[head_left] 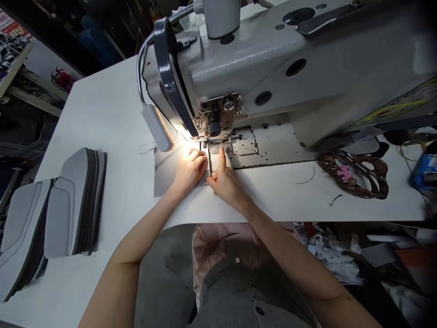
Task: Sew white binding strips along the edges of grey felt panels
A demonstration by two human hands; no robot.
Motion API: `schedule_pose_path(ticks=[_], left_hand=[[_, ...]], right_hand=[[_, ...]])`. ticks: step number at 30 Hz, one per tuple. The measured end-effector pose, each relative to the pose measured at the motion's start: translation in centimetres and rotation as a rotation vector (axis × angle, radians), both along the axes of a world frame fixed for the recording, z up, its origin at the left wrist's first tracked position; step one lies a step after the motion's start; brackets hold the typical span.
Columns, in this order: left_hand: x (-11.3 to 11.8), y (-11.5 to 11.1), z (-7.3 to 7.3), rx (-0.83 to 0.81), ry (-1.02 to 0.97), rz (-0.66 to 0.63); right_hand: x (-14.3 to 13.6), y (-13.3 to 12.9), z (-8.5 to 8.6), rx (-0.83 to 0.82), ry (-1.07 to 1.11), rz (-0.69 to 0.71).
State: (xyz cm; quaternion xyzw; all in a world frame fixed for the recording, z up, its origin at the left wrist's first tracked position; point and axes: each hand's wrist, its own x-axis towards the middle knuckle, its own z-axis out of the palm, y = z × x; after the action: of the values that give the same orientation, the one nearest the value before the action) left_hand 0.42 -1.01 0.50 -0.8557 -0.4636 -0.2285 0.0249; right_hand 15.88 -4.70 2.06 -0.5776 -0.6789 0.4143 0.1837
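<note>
A piece of grey fabric (165, 180) lies on the table at the sewing machine, with its right edge by the presser foot (205, 144). My left hand (191, 168) presses on the fabric with fingers bent and close together, lit by the lamp. Beside it, my right hand (227, 181) has its index finger stretched toward the metal guide (225, 140) on the needle plate. The right thumb touches the fabric's near right edge; the other right fingers are curled and partly hidden. The needle tip cannot be made out.
The sewing machine (259, 68) spans the back, with a small lamp (157, 128) at its left end. Stacks of grey padded panels (73, 200) stand on the white table (112, 105). A brown hair clip (355, 175) and thread scraps lie to the right.
</note>
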Motion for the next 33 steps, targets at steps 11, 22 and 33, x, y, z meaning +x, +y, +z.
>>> schedule_pose_path(ticks=[11, 22, 33], left_hand=[[-0.8, -1.4, 0.7, -0.064, 0.001, -0.048], [-0.9, -1.9, 0.5, -0.003, -0.042, -0.068], [-2.1, -1.5, 1.0, -0.101, 0.017, -0.168]], right_hand=[[-0.1, 1.2, -0.3, 0.087, -0.12, -0.034], [0.2, 1.0, 0.1, 0.063, -0.119, -0.07], [0.6, 1.5, 0.4, -0.123, 0.128, -0.107]])
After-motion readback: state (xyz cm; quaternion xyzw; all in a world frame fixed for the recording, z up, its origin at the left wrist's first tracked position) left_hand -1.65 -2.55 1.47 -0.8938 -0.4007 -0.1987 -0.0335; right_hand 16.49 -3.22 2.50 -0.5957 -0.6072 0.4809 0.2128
